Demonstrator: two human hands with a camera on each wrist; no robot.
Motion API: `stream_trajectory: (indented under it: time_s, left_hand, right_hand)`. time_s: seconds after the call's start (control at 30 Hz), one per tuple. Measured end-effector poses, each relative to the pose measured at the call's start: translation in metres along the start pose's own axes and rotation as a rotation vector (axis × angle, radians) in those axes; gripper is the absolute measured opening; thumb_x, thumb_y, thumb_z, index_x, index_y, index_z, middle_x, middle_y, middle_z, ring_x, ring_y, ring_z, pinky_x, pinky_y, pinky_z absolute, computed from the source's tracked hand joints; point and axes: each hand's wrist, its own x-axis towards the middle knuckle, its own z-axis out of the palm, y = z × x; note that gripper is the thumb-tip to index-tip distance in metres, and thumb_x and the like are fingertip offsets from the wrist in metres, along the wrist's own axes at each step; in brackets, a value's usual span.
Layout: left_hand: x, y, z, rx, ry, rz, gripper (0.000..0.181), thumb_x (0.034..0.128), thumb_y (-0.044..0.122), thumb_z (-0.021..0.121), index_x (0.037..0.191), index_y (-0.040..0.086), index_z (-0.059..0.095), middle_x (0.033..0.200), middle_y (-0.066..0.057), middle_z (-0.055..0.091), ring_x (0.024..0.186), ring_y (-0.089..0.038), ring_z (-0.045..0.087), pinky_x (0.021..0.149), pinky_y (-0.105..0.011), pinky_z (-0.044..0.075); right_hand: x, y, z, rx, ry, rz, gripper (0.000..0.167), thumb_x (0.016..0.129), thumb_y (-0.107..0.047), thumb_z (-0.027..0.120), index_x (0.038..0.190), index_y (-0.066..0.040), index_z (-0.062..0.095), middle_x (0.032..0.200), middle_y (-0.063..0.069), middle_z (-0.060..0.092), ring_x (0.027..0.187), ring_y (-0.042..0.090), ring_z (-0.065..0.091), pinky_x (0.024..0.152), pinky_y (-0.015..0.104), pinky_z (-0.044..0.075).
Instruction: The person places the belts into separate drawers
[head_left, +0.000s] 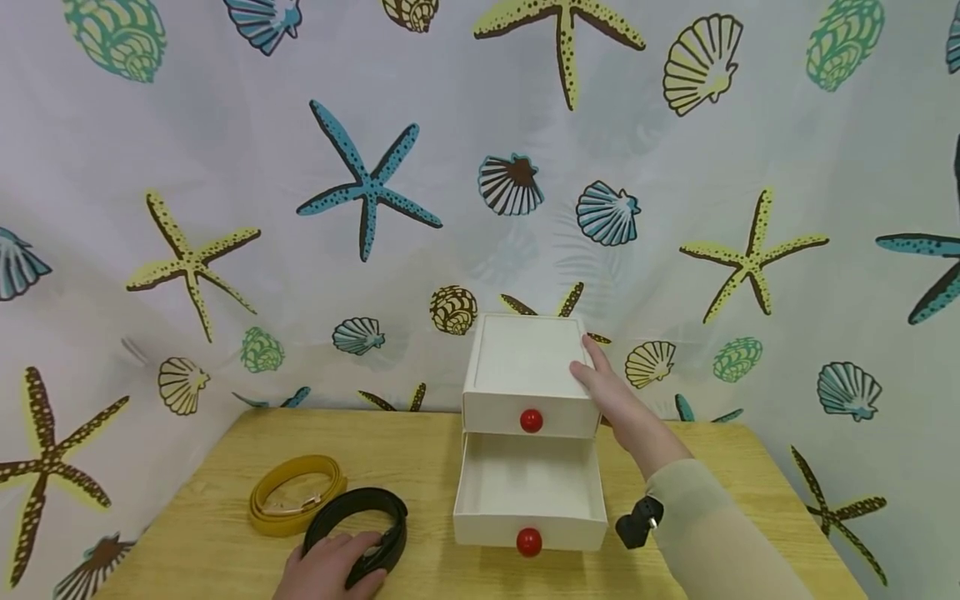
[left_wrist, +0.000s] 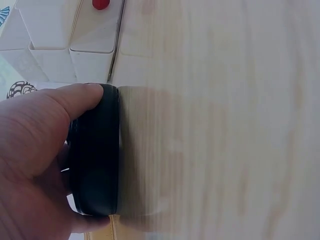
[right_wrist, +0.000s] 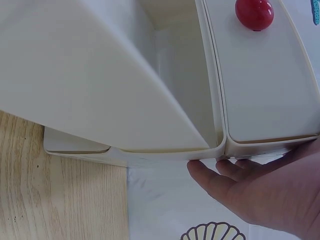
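My left hand [head_left: 330,567] grips a coiled black belt [head_left: 397,521] at the front left of the table. In the left wrist view the thumb lies on one edge of the black belt [left_wrist: 95,160] and fingers reach round its far side. A coiled tan belt [head_left: 262,517] with a metal buckle lies just behind it. The white drawer cabinet [head_left: 532,354] stands at centre, its top drawer closed. Below that, a drawer [head_left: 480,530] with a red knob is pulled out and looks empty. My right hand [head_left: 611,392] rests against the cabinet's right side, fingers fairly straight.
The wooden table [head_left: 427,467] carries everything. A curtain [head_left: 450,108] printed with starfish and shells hangs behind and at both sides. A small black device [head_left: 640,522] sits by the right sleeve. The open drawer juts toward the front.
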Motion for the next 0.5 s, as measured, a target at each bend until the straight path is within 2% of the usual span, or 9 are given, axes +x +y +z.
stream_trajectory:
  time_s: [0.17,0.37,0.5]
  left_hand:
    - [-0.0008,0.0025,-0.0014,0.028,0.025,0.005,0.046,0.0970,0.055,0.081,0.133,0.028,0.076,0.122,0.003,0.074,0.118,-0.035,0.068,0.098,-0.089,0.039]
    - [-0.0024,0.0074,-0.0059,0.036,0.084,0.017,0.039,0.0972,0.049,0.083,0.130,0.027,0.079,0.119,0.004,0.076,0.114,-0.032,0.070,0.097,-0.085,0.045]
    - [-0.0039,0.0091,-0.0088,0.048,0.132,0.047,0.036,0.0975,0.045,0.084,0.127,0.026,0.080,0.118,0.002,0.077,0.110,-0.032,0.070,0.094,-0.082,0.048]
  right_hand:
    - [0.0000,-0.0013,0.0001,0.000,-0.002,0.002,0.073,0.119,-0.042,0.040,0.178,-0.037,-0.002,0.185,0.012,-0.009,0.168,0.045,-0.005,0.127,0.076,0.011]
    - [-0.0011,-0.0019,0.0006,0.004,-0.001,0.005,0.073,0.118,-0.042,0.040,0.178,-0.038,-0.002,0.185,0.012,-0.008,0.168,0.046,-0.003,0.127,0.076,0.012]
    - [-0.0015,-0.0017,0.0008,0.006,-0.002,0.009,0.073,0.118,-0.043,0.040,0.178,-0.039,-0.002,0.185,0.012,-0.008,0.167,0.047,-0.002,0.127,0.076,0.013]
